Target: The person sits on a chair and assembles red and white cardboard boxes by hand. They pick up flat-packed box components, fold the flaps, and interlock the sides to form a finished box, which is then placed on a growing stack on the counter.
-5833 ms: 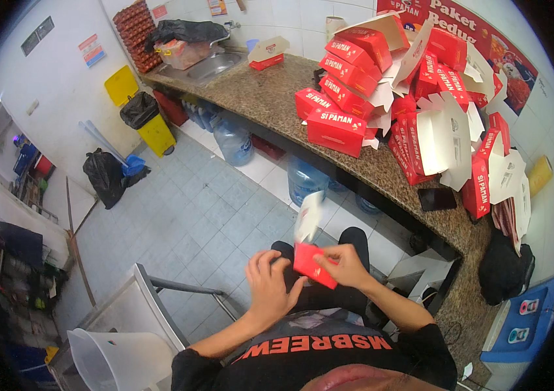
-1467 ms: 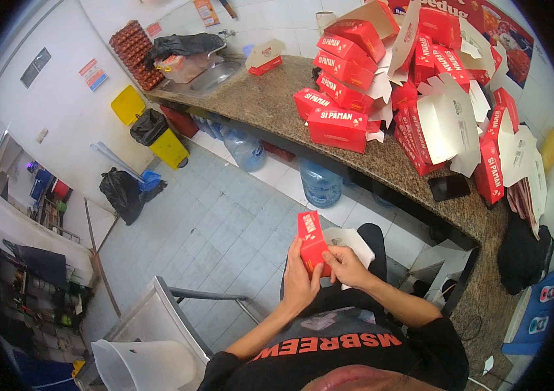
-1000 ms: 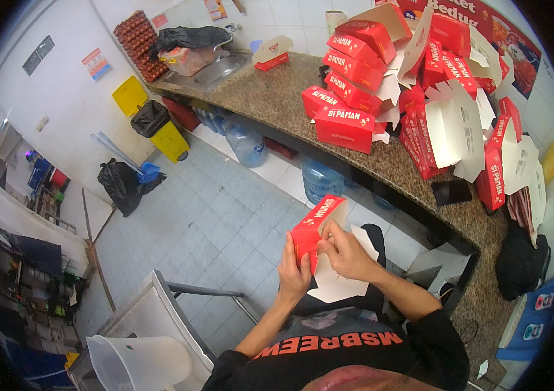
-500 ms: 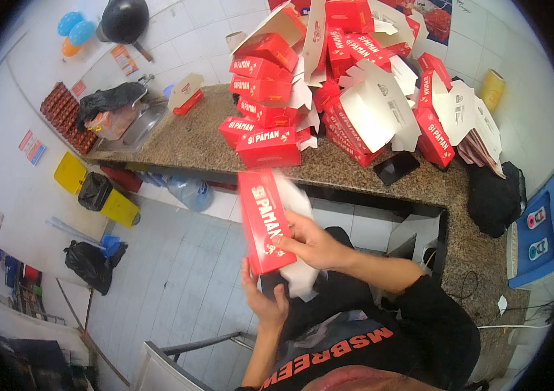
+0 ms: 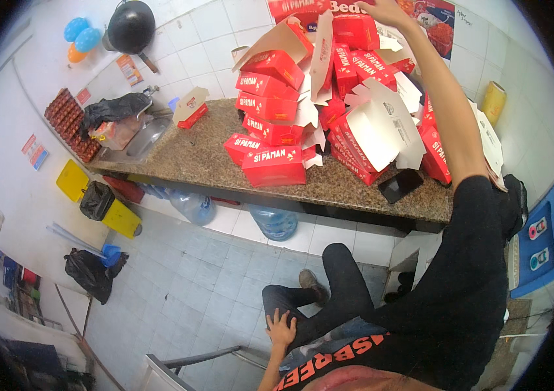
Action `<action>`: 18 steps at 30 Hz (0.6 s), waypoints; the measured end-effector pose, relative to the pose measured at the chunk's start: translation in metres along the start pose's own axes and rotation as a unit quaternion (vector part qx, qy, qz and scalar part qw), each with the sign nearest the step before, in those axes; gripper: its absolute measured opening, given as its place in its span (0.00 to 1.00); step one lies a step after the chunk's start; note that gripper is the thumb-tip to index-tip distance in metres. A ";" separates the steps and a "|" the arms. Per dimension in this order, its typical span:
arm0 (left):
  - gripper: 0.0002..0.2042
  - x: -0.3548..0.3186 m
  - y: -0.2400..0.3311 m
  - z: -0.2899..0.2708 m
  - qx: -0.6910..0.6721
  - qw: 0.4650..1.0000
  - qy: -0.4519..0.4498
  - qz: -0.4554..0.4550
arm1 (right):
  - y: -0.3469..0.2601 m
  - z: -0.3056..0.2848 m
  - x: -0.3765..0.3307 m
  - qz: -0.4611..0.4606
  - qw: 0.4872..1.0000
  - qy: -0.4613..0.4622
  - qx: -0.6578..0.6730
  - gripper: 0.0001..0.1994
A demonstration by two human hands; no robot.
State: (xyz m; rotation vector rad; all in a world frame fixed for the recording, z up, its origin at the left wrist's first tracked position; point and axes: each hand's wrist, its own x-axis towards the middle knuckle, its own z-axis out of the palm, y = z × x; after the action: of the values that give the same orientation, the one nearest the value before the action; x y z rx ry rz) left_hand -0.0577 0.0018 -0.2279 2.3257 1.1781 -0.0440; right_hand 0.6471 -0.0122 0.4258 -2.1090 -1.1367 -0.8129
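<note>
My right arm stretches across the counter, and my right hand is at the top edge of the view, above the far side of a heap of red and white cardboard food boxes. Its visible fingers extend to the left; the view's edge cuts part of them off, and nothing shows gripped in them. My left hand lies on my dark-trousered knee, fingers spread and holding nothing. Several red boxes are stacked at the heap's left, some with white lids raised. Another red box appears above them, cut by the top edge.
A dark phone lies by the counter's front edge. Left of the heap are a small open box and a metal sink. Water jugs stand under the counter. A yellow bin is at left.
The red box that both hands held has left them. My right hand has reached up and forward over the heap, while my left hand has dropped to my knee.
</note>
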 end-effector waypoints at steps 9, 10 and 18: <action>0.22 -0.001 -0.002 -0.009 -0.012 0.998 0.006 0.054 | 0.131 -0.044 -0.231 0.074 0.987 0.085 -0.117 0.24; 0.22 -0.002 -0.003 -0.006 -0.015 0.998 0.010 0.058 | 0.153 -0.062 -0.249 0.120 0.977 0.091 -0.150 0.23; 0.22 0.004 0.004 -0.008 -0.005 0.996 0.014 0.084 | 0.229 -0.143 -0.385 0.454 0.854 -0.249 -0.047 0.26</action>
State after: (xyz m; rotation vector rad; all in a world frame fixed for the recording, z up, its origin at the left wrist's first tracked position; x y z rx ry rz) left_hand -0.0534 0.0068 -0.2205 2.4142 0.9902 0.0553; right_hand 0.6414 -0.4134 0.1795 -2.6213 -0.1792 0.1440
